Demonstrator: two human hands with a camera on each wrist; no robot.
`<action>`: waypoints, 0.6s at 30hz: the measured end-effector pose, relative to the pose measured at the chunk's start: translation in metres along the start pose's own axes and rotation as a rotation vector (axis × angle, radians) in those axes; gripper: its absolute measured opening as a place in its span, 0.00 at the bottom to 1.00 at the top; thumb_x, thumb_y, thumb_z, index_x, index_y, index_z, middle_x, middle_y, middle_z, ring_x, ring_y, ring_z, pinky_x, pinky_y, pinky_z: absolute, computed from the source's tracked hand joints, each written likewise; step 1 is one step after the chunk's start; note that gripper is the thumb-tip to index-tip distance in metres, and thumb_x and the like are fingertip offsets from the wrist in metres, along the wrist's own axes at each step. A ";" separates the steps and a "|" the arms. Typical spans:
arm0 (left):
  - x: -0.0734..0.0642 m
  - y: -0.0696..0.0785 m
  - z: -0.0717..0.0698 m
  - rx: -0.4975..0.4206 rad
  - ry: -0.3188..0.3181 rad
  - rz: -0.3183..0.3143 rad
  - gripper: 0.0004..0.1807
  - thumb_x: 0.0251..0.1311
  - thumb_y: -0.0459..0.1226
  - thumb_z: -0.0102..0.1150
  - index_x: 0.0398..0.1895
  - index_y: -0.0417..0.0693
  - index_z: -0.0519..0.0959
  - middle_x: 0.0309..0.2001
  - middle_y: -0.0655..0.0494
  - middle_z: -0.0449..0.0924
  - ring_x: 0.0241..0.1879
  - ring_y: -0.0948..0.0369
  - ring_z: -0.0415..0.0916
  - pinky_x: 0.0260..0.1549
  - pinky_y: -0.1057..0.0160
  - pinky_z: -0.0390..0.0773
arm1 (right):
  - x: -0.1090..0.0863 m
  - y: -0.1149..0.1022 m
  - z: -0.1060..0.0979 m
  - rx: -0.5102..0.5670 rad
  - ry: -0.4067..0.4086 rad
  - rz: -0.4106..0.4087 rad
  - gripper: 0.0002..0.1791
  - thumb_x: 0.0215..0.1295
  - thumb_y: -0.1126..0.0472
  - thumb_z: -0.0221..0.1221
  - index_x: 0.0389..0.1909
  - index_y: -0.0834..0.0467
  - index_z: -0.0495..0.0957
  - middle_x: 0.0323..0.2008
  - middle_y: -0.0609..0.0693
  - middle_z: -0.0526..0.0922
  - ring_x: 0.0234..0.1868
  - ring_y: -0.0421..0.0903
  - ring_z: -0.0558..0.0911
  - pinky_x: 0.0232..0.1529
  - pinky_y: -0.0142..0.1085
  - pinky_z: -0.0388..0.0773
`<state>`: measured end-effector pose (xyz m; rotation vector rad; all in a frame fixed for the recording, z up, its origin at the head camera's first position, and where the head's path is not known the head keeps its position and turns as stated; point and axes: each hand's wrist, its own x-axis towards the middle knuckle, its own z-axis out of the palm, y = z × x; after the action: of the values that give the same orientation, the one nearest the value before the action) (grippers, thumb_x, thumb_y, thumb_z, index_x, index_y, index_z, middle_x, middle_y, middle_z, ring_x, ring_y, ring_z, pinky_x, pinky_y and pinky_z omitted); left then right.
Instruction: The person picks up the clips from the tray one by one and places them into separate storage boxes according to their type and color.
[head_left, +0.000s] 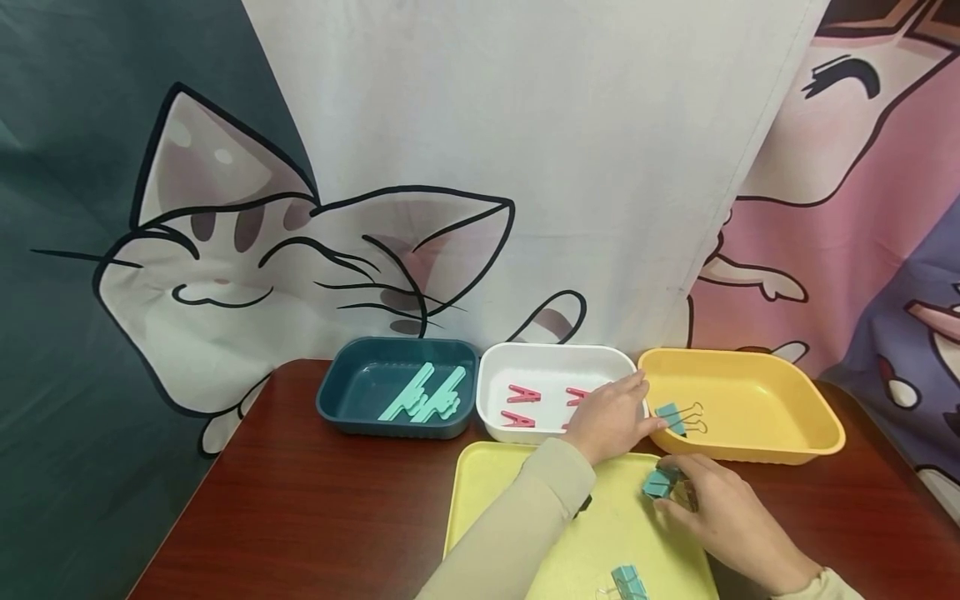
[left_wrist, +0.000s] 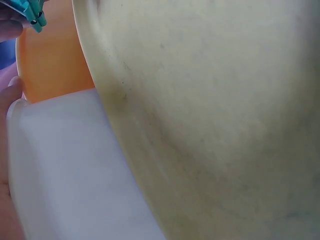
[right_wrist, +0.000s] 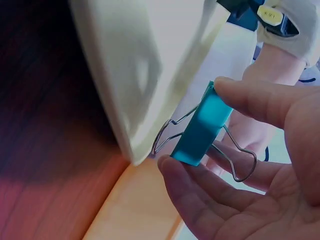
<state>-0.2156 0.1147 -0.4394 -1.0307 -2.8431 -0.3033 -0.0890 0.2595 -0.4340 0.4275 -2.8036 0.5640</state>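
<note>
My right hand (head_left: 731, 512) pinches a teal binder clip (right_wrist: 204, 127) between thumb and fingertips, over the right part of the yellow tray (head_left: 468, 500). Both wire handles of the clip show in the right wrist view. My left hand (head_left: 607, 417) rests at the meeting rims of the white container (head_left: 491, 417) and the orange-yellow container (head_left: 750, 454), its fingers fairly straight. Just beside its thumb, another teal binder clip (head_left: 671, 418) lies inside the orange-yellow container. On the tray's near part sits one more binder clip (head_left: 628, 582).
Several small red clothespins (head_left: 524, 393) lie in the white container, some partly hidden by my left hand. A dark teal container (head_left: 341, 417) to its left holds light green long clips (head_left: 408, 392). Part of a dark object (head_left: 583, 505) shows beside my left sleeve. A printed curtain hangs behind the brown table (head_left: 300, 500).
</note>
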 end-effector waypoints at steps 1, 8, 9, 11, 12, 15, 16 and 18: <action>0.000 0.000 0.000 0.000 0.002 0.001 0.39 0.72 0.64 0.48 0.76 0.52 0.68 0.76 0.60 0.63 0.71 0.66 0.65 0.68 0.72 0.61 | 0.000 0.001 -0.001 0.008 -0.006 0.006 0.23 0.45 0.62 0.81 0.43 0.57 0.83 0.33 0.42 0.78 0.29 0.37 0.74 0.28 0.35 0.74; 0.000 -0.001 0.001 0.014 0.011 0.011 0.38 0.72 0.64 0.48 0.76 0.52 0.69 0.76 0.60 0.63 0.71 0.67 0.65 0.67 0.72 0.61 | 0.001 0.006 -0.008 0.030 -0.018 0.015 0.27 0.44 0.61 0.82 0.46 0.59 0.82 0.38 0.44 0.83 0.33 0.41 0.83 0.33 0.37 0.82; -0.001 -0.001 0.001 0.014 0.011 0.011 0.38 0.72 0.64 0.48 0.76 0.52 0.69 0.76 0.60 0.63 0.71 0.67 0.65 0.67 0.72 0.61 | 0.001 0.007 -0.008 0.027 -0.024 0.018 0.28 0.44 0.61 0.82 0.47 0.61 0.82 0.39 0.46 0.84 0.34 0.42 0.84 0.33 0.38 0.83; -0.001 -0.001 0.001 0.011 0.010 0.008 0.38 0.72 0.64 0.48 0.76 0.52 0.69 0.76 0.60 0.63 0.71 0.67 0.65 0.67 0.72 0.61 | 0.002 0.008 -0.010 0.018 -0.028 0.021 0.30 0.43 0.60 0.82 0.49 0.63 0.82 0.40 0.47 0.84 0.35 0.43 0.85 0.35 0.40 0.83; -0.001 0.000 0.001 0.009 0.009 0.006 0.38 0.72 0.64 0.48 0.76 0.52 0.69 0.76 0.61 0.63 0.71 0.67 0.65 0.67 0.73 0.61 | 0.003 0.009 -0.011 0.012 -0.025 0.018 0.31 0.43 0.60 0.82 0.50 0.64 0.82 0.40 0.48 0.85 0.36 0.43 0.85 0.35 0.40 0.84; -0.001 0.000 0.001 0.005 0.008 0.002 0.38 0.72 0.64 0.48 0.76 0.52 0.69 0.76 0.61 0.63 0.71 0.67 0.65 0.67 0.73 0.61 | 0.004 0.012 -0.013 -0.008 0.003 -0.009 0.30 0.41 0.60 0.83 0.48 0.62 0.83 0.41 0.47 0.85 0.36 0.41 0.84 0.35 0.40 0.84; -0.001 -0.001 0.001 0.003 0.008 0.000 0.38 0.71 0.64 0.49 0.76 0.52 0.69 0.76 0.61 0.63 0.71 0.67 0.65 0.67 0.73 0.61 | 0.004 0.013 -0.014 -0.014 0.022 -0.025 0.30 0.40 0.61 0.83 0.46 0.61 0.83 0.40 0.47 0.85 0.36 0.41 0.84 0.35 0.41 0.84; -0.001 0.000 0.000 -0.001 0.005 -0.004 0.38 0.71 0.64 0.49 0.76 0.52 0.69 0.76 0.61 0.63 0.71 0.67 0.65 0.67 0.73 0.61 | 0.004 0.015 -0.015 -0.032 0.055 -0.054 0.29 0.38 0.61 0.83 0.45 0.60 0.84 0.40 0.46 0.85 0.37 0.40 0.83 0.35 0.41 0.84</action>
<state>-0.2154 0.1142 -0.4399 -1.0234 -2.8408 -0.3080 -0.0954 0.2782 -0.4246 0.4722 -2.7356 0.5102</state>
